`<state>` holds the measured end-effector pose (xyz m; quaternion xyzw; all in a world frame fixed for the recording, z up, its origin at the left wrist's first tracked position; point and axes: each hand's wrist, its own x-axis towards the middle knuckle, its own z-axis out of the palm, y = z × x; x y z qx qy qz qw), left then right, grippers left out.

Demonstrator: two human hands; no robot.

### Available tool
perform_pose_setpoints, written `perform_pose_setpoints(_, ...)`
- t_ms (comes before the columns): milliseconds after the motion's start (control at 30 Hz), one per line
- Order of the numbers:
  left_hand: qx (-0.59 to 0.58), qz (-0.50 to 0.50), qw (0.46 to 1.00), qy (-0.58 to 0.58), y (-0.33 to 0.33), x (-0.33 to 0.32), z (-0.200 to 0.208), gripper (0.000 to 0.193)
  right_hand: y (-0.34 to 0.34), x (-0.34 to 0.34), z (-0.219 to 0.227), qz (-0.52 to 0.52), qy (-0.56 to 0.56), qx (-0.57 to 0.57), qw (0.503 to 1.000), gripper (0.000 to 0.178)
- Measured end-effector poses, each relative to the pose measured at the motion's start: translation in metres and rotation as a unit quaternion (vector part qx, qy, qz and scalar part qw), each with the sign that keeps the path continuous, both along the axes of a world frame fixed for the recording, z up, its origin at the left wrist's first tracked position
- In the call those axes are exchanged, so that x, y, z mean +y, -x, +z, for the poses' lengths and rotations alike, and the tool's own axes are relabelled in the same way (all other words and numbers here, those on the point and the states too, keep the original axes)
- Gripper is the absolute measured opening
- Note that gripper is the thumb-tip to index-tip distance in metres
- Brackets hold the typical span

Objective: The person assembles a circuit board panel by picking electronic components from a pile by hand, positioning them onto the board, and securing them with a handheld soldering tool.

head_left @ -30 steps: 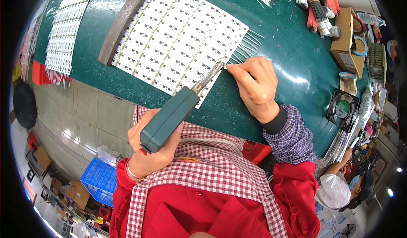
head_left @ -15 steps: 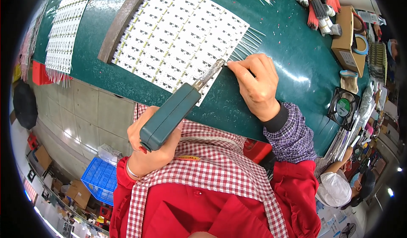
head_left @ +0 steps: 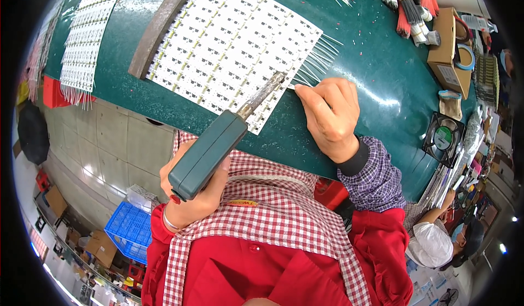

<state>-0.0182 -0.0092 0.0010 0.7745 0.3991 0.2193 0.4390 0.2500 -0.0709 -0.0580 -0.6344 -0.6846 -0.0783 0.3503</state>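
My left hand (head_left: 191, 205) is wrapped round the dark green handle of a soldering iron (head_left: 210, 150). Its metal tip points away from me, over the right edge of a white circuit board panel (head_left: 229, 44) with rows of small dark parts. Thin pale wires (head_left: 319, 58) stick out from that edge, in its farther part. Beside the edge, my right hand (head_left: 334, 115) is closed in a pinch on a thin white wire (head_left: 291, 86), mostly hidden by the fingers. Whether the tip touches the panel, I cannot tell.
A dark bar (head_left: 164, 30) lies along the panel's left side. Another wired panel (head_left: 87, 44) overhangs the green table (head_left: 382, 126) at left. Wire bundles (head_left: 406, 6), a cardboard box (head_left: 447, 55) and a black fan (head_left: 443, 137) stand at right. A co-worker (head_left: 434, 243) sits at lower right.
The soldering iron has shifted left, its tip drawing back from the panel's edge and its handle lower. My right hand has moved slightly toward me.
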Motion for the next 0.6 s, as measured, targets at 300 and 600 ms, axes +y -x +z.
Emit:
perform_pose_setpoints(300, 0.018, -0.037, 0.997, -0.062, -0.0021, 0.0026, 0.0019, 0.020, 0.0007, -0.0018, -0.0005, 0.004, 0.017, 0.012, 1.000, 0.036)
perform_pose_setpoints(600, 0.020, -0.041, 0.998, -0.034, -0.0054, 0.0019, -0.0008, 0.014, 0.0011, -0.0001, 0.0002, 0.005, 0.017, 0.013, 1.000, 0.036)
